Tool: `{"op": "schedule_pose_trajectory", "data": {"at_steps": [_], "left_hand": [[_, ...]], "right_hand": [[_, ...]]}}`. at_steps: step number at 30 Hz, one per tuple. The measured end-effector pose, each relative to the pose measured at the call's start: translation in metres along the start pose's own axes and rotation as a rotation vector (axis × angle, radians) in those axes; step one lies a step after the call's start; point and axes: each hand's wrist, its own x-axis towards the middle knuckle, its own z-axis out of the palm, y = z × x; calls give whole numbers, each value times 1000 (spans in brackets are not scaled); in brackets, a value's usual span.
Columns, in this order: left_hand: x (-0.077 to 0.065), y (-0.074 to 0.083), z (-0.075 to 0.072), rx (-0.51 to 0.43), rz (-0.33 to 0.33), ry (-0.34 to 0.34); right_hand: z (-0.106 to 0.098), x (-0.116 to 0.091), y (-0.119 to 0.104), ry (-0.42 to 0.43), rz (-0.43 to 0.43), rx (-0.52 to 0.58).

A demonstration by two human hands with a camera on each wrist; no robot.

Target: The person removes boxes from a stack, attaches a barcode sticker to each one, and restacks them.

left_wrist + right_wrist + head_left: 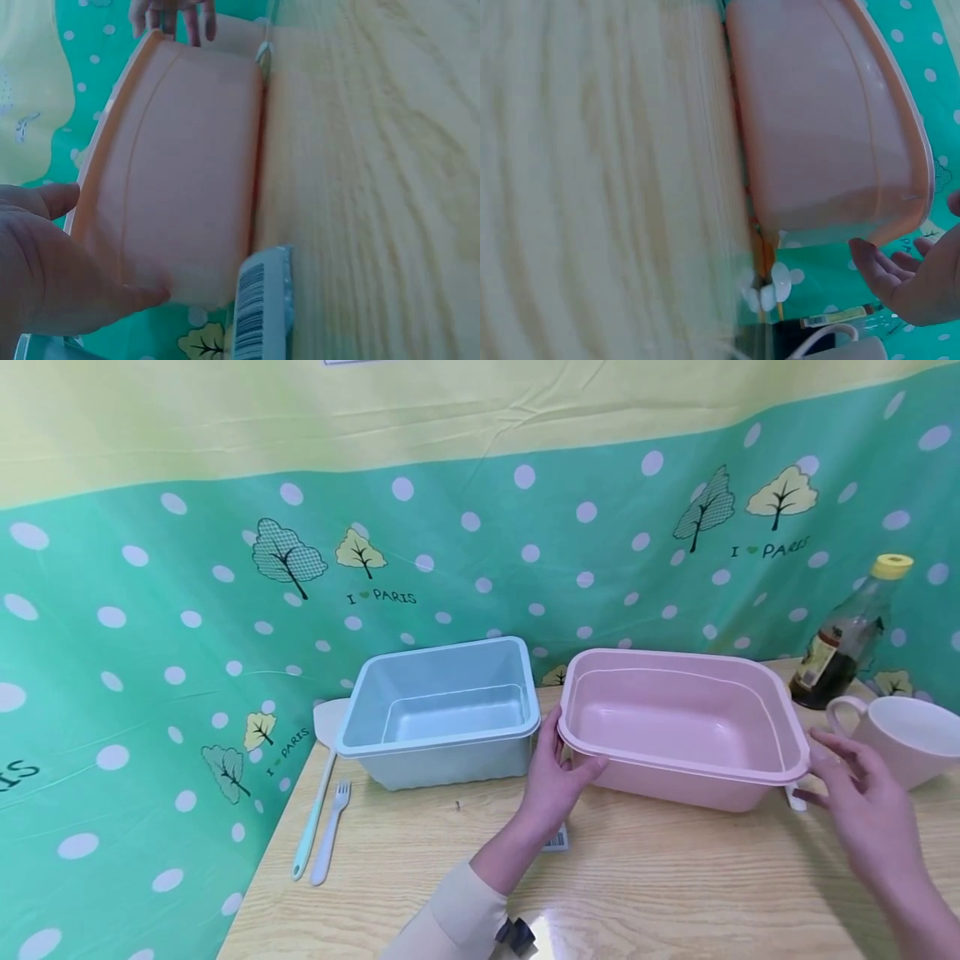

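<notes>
A pink plastic basin (660, 722) stands on the wooden table, its hollow facing up. My left hand (553, 777) grips its left front corner, thumb across the front wall below the rim and fingers along the left side. At the other end my right hand (866, 797) has loosely bent fingers spread beside the rim. In the right wrist view, a fingertip of the right hand (911, 281) is right at the corner under the rim. To the left stands a light blue basin (450, 768), close by my left hand. Both basins have bare insides.
A white mug (911, 739) and a yellow-capped bottle of dark liquid (836, 647) stand at the right. Left lie a spatula (318, 806) and a fork (330, 835). A barcoded packet (262, 307) lies near my left wrist. A patterned cloth (465, 552) hangs behind.
</notes>
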Motion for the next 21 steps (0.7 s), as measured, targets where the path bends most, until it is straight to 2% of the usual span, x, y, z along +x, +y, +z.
{"op": "schedule_pose_trajectory", "data": {"at_steps": [4,7,10,15,18,21], "left_hand": [[-6,-1,-6,37,11,-19],[-10,-1,-11,59,13,-20],[-14,1,-17,90,18,-18],[-21,3,-25,141,11,-14],[-25,4,-29,166,-5,-4],[-29,5,-34,179,-22,5]], "right_hand": [[1,-2,-8,96,-16,-141],[4,-2,-16,192,-50,-129],[9,-3,-24,276,-143,-96],[18,-9,-41,332,-308,-116],[25,-12,-50,322,-475,-45],[34,-12,-56,269,-670,89]]}}
